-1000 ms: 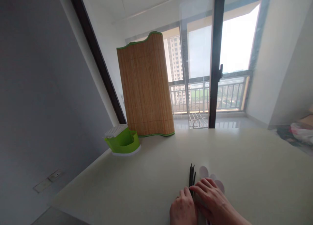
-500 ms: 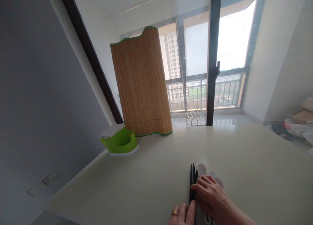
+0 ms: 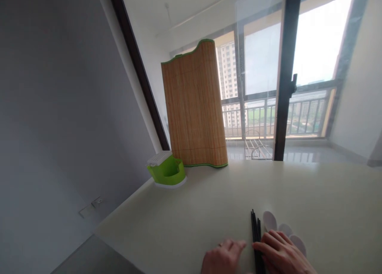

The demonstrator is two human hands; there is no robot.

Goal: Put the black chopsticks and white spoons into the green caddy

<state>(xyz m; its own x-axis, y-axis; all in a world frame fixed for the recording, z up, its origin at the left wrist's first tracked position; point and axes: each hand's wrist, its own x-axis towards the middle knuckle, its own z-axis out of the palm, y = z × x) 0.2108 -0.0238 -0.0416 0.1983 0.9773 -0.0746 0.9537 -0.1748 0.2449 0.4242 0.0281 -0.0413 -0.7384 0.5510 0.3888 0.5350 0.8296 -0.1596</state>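
Chopsticks [image 3: 254,228], black, on tabletop [image 3: 191,214], w/ R hand [image 3: 279,250] touching them; whether clasped, unclear. L hand [image 3: 223,258], blurred, fingers loosely extended, just L of them, apart. Pale spoons [image 3: 270,220] adj. R hand. Any print too small to read.

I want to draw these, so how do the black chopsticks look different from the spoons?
The chopsticks are black, while the spoons are pale. The chopsticks are thin and straight; the spoons have wide, rounded bowls. The chopsticks sit bunched close together, but the spoons' bowls fan out. Both are partly hidden by the right hand.
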